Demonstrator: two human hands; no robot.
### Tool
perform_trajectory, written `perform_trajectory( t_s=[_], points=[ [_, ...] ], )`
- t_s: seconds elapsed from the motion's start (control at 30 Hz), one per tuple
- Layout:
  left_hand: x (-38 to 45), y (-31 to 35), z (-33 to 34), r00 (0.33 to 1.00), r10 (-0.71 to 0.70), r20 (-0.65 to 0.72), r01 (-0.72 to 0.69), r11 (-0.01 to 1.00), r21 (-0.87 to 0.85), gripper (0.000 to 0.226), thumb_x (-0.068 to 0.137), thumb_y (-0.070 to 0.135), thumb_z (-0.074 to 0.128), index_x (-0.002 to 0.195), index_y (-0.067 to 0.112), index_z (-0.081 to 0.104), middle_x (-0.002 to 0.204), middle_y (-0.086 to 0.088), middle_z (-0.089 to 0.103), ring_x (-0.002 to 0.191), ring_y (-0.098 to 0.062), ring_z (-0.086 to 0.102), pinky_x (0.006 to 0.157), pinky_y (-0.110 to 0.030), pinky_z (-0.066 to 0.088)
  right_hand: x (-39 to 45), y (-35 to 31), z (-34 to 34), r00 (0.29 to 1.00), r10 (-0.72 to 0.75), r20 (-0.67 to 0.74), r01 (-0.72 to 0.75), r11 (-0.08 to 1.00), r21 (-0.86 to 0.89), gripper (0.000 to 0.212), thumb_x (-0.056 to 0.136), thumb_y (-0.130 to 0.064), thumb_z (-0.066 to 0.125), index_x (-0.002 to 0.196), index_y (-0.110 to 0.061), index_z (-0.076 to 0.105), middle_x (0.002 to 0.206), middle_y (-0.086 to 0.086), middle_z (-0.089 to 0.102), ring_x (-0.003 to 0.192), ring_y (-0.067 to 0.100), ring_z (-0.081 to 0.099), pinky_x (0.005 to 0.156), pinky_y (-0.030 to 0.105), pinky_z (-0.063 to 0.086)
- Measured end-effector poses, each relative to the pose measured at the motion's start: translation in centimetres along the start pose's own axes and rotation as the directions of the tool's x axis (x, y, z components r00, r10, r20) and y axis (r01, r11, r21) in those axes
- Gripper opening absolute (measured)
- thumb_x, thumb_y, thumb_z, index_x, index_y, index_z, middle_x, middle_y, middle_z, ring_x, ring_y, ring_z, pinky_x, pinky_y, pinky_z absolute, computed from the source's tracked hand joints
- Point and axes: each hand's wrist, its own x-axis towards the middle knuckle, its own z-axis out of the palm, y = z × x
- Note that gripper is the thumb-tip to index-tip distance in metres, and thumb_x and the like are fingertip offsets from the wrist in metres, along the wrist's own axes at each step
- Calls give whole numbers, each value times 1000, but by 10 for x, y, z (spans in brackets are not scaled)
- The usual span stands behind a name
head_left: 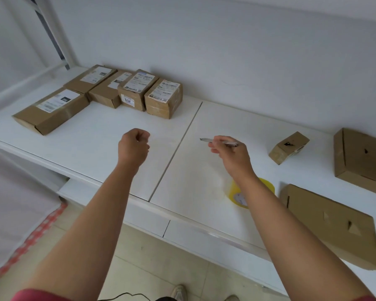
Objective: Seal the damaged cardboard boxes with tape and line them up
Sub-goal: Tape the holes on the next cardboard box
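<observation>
Nearest you, at the worktop's front right edge, lies the flat torn box (332, 227): light, stiff, best lifted by its long edges. Toward the right end stand the tall punctured box (360, 161) and the small one (288, 147). Five labelled boxes (126, 90) line the back left. Behind your right forearm sits the yellow tape roll (237, 193). Your right hand (230, 154) pinches a metal cutter (206, 140); your left hand (135, 144) is fisted, holding nothing.

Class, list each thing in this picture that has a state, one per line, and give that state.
Left hand: curled, holding nothing.
Right hand: grips a metal tool.
Tape roll: on the table, partly behind the right forearm.
Five labelled boxes: lined up at the back left.
Three boxes on the right: holes showing.
</observation>
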Motion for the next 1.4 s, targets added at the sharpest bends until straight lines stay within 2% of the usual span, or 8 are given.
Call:
perform_trajectory(
  t_s=[0.23, 0.37, 0.63, 0.77, 0.83, 0.9, 1.0, 1.4],
  points=[
    [-7, -6, 7, 1000, -1, 8, 1, 999, -36, 13, 99, 18, 52, 96, 19, 65, 85, 8, 64, 66, -5, 62, 62, -23, 51, -4, -2, 6, 994, -98, -42, 84, 963, -254, 11, 93, -17, 59, 102, -22, 65, 90, 1, 73, 83, 17, 68, 76, 29, 51],
    [-8, -6, 9, 999, -5, -37, 2, 997, -80, 11, 98, 20, 54, 99, 22, 65, 94, 4, 65, 73, -11, 63, 70, -29, 54, -14, 3, 21, 871, -406, 278, 467, 501, -729, 20, 91, -12, 54, 110, -12, 61, 94, 8, 66, 86, 30, 60, 69, 37, 46],
    [-25, 15, 13, 990, 69, 120, -50, 986, -158, 12, 97, 15, 58, 103, 20, 66, 92, 4, 67, 63, 0, 63, 56, -13, 49, -42, 50, 65, 788, -11, 616, 612, -101, -784, 26, 91, -6, 54, 116, -3, 52, 116, 14, 58, 109, 35, 55, 72, 37, 30],
    [-35, 35, 12, 964, 143, 224, -87, 967, -241, 12, 96, 11, 60, 99, 19, 69, 87, 3, 67, 64, -1, 63, 63, -18, 54, -35, 41, 55, 854, -22, 520, 520, 73, -851, 28, 93, -7, 48, 121, -7, 53, 121, 13, 54, 112, 32, 53, 79, 38, 42],
    [-40, 46, 13, 953, 173, 248, -99, 953, -285, 11, 95, 11, 61, 99, 19, 69, 87, 1, 67, 65, -3, 63, 63, -19, 55, -36, 20, 42, 960, -25, 277, 231, 629, -742, 34, 97, -9, 41, 128, -12, 54, 123, 12, 56, 110, 27, 57, 89, 39, 49],
    [-46, 59, 19, 942, 202, 269, -110, 940, -323, 10, 95, 11, 62, 98, 18, 69, 85, 1, 67, 65, -5, 64, 62, -19, 54, -41, -8, 24, 977, 179, 118, -181, 984, 7, 33, 98, -11, 40, 126, -16, 56, 119, 12, 59, 96, 23, 66, 80, 39, 57],
    [-60, 82, 38, 920, 247, 304, -125, 921, -369, 11, 94, 10, 63, 94, 20, 70, 81, 5, 67, 63, -6, 63, 60, -19, 52, -52, -28, -15, 963, 227, 147, -269, 754, 599, 38, 88, -35, 61, 123, -21, 55, 123, 9, 63, 101, 27, 70, 71, 47, 58],
    [-185, 156, 167, 801, 389, 454, -202, 891, -407, 26, 92, 13, 61, 85, 36, 71, 74, 17, 71, 63, -7, 69, 66, -29, 58, -109, -33, -195, 893, -57, -446, 100, 992, 73, 24, 91, -6, 66, 77, -24, 72, 67, -7, 64, 68, 10, 57, 69, 21, 53]
  ],
)
